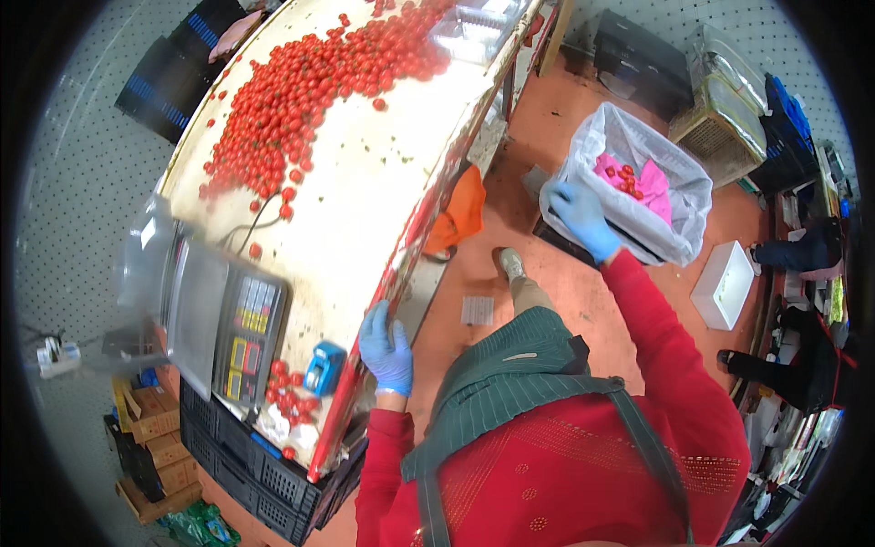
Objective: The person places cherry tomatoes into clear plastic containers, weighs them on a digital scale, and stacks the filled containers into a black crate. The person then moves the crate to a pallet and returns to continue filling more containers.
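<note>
My left hand [387, 350], in a blue glove, rests on the red edge [350, 372] of the sorting table, fingers flat and thumb apart. To the right, my right hand [581, 217], also gloved, has its fingers curled over the near rim of a crate lined with a white plastic bag [673, 236]. Inside the liner lie a pink cloth or bag [655, 188] and several cherry tomatoes [625, 183]. A large spread of cherry tomatoes [294, 102] covers the far part of the pale tabletop [355, 198]. A smaller cluster [292, 396] sits near my left hand, beside a blue tape dispenser [325, 368].
A digital scale [236, 328] stands at the table's left end, above black crates [253, 472]. Clear plastic boxes [472, 34] lie at the far end. On the floor are a white foam box [726, 286] and an orange bag [459, 212]. Other people's legs [796, 254] show at right.
</note>
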The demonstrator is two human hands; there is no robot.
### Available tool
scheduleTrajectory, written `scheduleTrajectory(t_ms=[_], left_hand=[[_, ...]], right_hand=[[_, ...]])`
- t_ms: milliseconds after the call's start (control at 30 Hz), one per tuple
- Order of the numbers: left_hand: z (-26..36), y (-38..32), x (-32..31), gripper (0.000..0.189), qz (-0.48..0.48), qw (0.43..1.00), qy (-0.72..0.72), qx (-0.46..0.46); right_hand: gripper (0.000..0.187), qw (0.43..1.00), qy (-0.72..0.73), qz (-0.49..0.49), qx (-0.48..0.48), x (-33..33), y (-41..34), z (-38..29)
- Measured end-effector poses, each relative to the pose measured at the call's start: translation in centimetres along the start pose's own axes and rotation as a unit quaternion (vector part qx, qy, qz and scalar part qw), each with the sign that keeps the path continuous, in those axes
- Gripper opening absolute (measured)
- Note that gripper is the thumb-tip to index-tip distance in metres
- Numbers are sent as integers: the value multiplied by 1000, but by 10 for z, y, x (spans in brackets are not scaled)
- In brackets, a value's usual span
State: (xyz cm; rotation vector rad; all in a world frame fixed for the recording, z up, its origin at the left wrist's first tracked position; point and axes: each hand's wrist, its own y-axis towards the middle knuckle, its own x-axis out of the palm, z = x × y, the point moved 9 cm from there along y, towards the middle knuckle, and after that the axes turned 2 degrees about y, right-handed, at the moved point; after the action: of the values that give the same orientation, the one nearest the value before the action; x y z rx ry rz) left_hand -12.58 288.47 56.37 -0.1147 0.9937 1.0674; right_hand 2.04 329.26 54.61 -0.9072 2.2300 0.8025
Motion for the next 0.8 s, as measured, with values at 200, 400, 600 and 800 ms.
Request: scheduleTrajectory(t_ms=[200,400,600,800], left_hand=[[-14,97,62,44,68,987,135,-57],[-31,119,87,49,52,956,238,-166],[-44,111,93,44,26,946,235,-221],[-43,115,92,44,30,940,231,-247]], right_hand=[[22,973,-147,60,-167,12,268,-33],[15,943,-305,-60,-122,88,390,4],[12,948,-275,-74,-138,108,399,28],[9,953,-256,-108,-123,97,414,21]])
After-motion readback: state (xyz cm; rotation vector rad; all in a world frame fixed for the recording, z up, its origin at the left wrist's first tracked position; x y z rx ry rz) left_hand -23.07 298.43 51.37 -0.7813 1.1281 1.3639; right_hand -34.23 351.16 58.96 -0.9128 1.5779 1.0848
